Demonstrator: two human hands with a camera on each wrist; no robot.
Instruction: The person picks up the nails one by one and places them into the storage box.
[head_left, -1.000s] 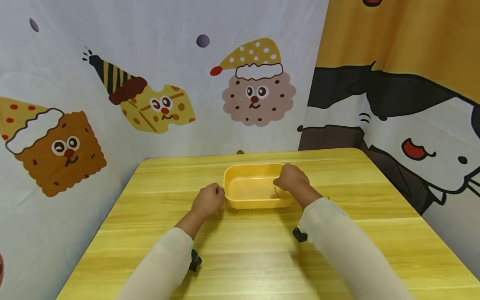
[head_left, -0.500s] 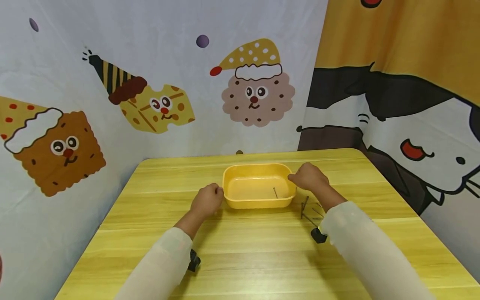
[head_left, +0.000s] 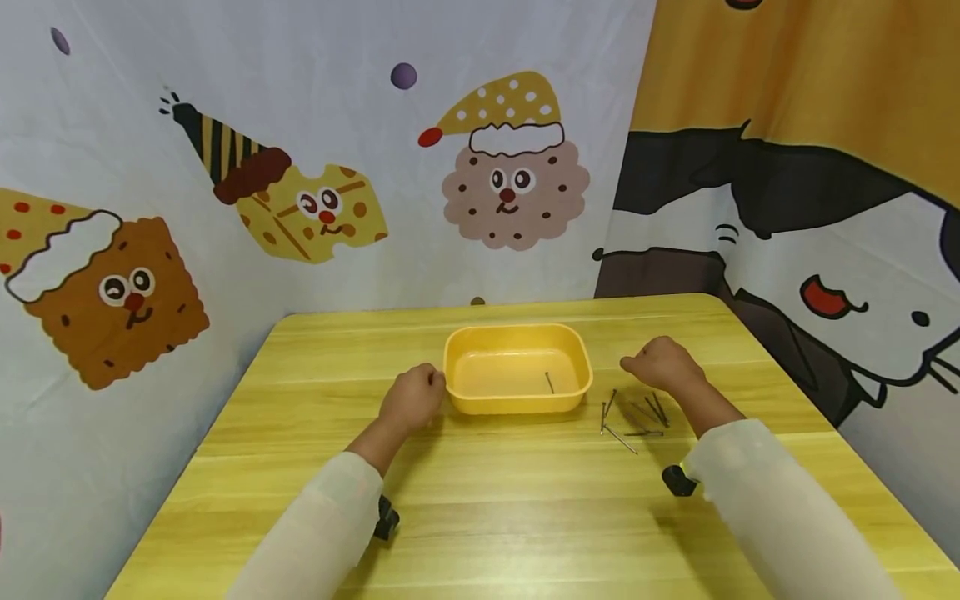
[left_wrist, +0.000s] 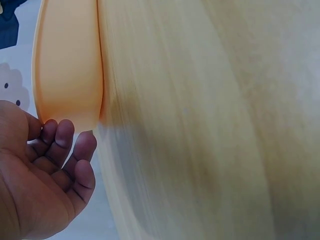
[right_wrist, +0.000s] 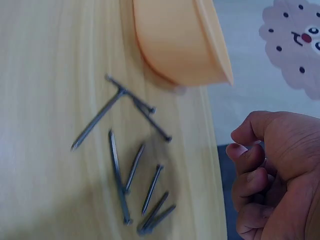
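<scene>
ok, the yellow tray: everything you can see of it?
The yellow tray is a shallow rectangle with rounded corners, walls flaring up to a thin rim, smooth and plastic-looking; the wrist views tint it orange. It sits upright, open side up, on the wood-grain table toward the far edge. The left hand's grip pinches its left end at the rim. One nail is inside, toward the right end.

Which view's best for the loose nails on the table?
Right wrist: the nails appear largest, with several heads and points distinguishable. Head shows them small, right of the yellow tray; left wrist shows none.
</scene>
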